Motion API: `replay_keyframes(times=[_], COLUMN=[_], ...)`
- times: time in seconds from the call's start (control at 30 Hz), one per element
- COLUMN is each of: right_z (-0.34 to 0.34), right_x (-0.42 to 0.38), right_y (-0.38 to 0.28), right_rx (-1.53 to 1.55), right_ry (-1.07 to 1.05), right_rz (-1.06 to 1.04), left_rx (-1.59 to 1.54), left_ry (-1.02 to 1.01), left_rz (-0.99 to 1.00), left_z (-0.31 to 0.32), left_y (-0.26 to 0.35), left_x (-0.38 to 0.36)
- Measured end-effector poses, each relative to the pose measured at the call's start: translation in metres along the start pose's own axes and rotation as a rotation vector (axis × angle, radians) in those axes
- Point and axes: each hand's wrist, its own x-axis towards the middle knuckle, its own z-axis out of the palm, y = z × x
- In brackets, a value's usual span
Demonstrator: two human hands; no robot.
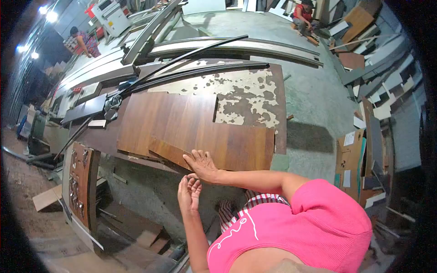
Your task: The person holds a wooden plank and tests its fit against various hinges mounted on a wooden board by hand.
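A brown wood-grain laminate sheet [191,129] lies on a dark worktable [280,113]. A smaller angled piece [166,152] rests at its near edge. My right hand [201,164] lies flat, palm down with fingers spread, on the sheet's near edge beside that piece. Just below it, off the table's edge, my left hand [189,193] is held up with its fingers loosely curled. It holds nothing and almost touches my right thumb. My pink shirt fills the lower right.
Glue-blotched board [241,93] shows past the sheet. Long dark strips [195,68] and grey panels cross the far side. A panel with metal hardware [79,182] leans below the table. Offcuts are stacked at right [378,86]. Two people work far off [84,43] [305,16].
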Motion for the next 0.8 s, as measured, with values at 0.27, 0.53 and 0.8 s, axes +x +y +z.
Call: replay_keyframes(times=[0.27, 0.53, 0.8], right_z=[0.007, -0.001, 0.03], right_x=[-0.005, 0.009, 0.008], right_y=[-0.016, -0.05, -0.035], right_rx=[-0.193, -0.123, -0.354], right_ry=[0.176, 0.128, 0.425], right_rz=[0.111, 0.424, 0.291], left_rx=[-0.019, 0.023, 0.131], left_ry=[-0.062, -0.148, -0.158], left_rz=[-0.195, -0.359, -0.391], left_z=[-0.04, -0.086, -0.099], left_y=[0.012, 0.043, 0.051], left_x=[0.037, 0.044, 0.049])
